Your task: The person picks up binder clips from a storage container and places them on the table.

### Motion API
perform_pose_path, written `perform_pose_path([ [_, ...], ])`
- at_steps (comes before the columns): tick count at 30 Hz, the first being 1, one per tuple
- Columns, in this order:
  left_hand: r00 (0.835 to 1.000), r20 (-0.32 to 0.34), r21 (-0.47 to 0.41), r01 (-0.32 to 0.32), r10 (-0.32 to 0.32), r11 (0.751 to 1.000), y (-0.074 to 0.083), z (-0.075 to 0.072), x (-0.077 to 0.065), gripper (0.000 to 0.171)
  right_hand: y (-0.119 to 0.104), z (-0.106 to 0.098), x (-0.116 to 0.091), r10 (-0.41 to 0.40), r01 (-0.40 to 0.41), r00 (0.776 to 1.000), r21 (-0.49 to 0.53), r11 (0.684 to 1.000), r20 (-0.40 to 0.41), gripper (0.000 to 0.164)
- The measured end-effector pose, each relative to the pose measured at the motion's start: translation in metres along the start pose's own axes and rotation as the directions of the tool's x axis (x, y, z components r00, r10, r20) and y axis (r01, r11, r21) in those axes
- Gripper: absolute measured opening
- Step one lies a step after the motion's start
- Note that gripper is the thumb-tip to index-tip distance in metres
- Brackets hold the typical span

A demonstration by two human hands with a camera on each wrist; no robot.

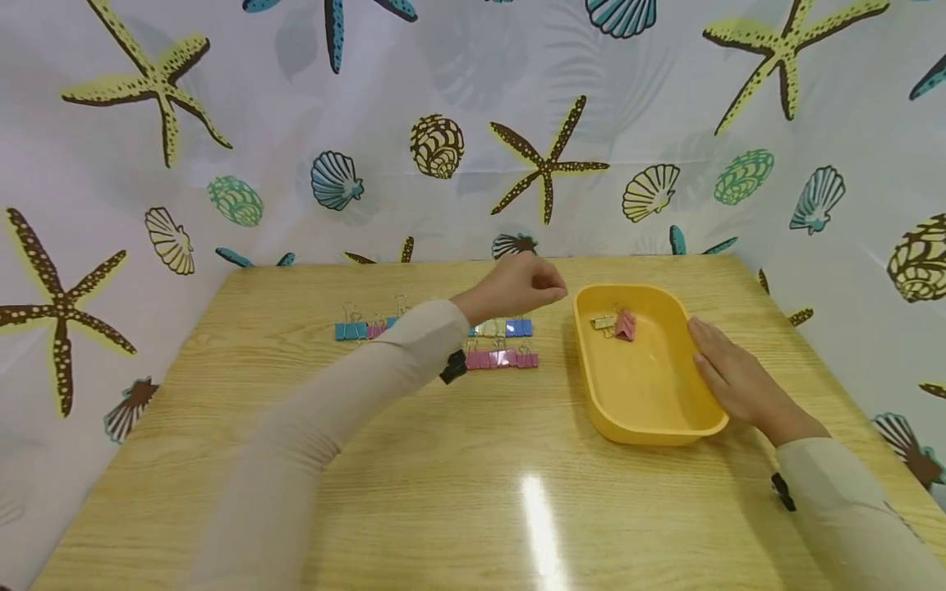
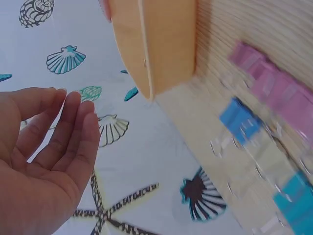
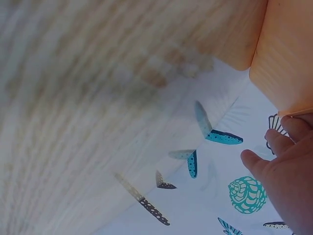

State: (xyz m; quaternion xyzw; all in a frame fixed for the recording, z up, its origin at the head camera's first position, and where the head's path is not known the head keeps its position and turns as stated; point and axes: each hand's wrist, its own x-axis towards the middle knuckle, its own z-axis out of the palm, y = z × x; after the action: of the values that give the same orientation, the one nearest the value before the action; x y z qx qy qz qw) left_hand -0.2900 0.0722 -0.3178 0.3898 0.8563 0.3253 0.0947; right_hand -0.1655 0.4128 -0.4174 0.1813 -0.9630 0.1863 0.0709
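Just left of a yellow plastic tray [image 1: 645, 394], my left hand [image 1: 517, 287] hovers above the table with loosely bent fingers. In the left wrist view, the thumb and fingertips of that hand [image 2: 54, 161] come close together, and nothing shows between them. My right hand [image 1: 727, 373] rests along the tray's right wall, fingers extended against it near the rim. Inside the tray lie a pale yellow binder clip [image 1: 603, 322] and a pink binder clip [image 1: 625, 325], toward its far end.
Left of the tray stand binder clips in rows: several pink clips [image 1: 502, 359] in front, with blue clips [image 1: 519, 327], pale yellow ones and teal clips [image 1: 351, 331] behind. My left sleeve [image 1: 369, 386] hides part of the rows. A patterned cloth [image 1: 473, 98] hangs behind the wooden table [image 1: 414, 509].
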Motion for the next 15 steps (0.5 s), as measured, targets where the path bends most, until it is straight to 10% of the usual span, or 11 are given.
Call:
perform_pose_path([
  [8,0.987,-0.031,-0.159,0.152,-0.159,0.975,0.033,0.042,0.059,0.020,-0.001,-0.002,-0.002,0.002,-0.002,1.000,-0.016,1.000,0.015,0.052],
  [15,0.899,-0.055,-0.432,0.371,-0.434,0.822,0.046,0.074,0.083,0.018,-0.002,-0.003,-0.001,0.007,-0.007,1.000,-0.012,1.000,0.023,0.053],
])
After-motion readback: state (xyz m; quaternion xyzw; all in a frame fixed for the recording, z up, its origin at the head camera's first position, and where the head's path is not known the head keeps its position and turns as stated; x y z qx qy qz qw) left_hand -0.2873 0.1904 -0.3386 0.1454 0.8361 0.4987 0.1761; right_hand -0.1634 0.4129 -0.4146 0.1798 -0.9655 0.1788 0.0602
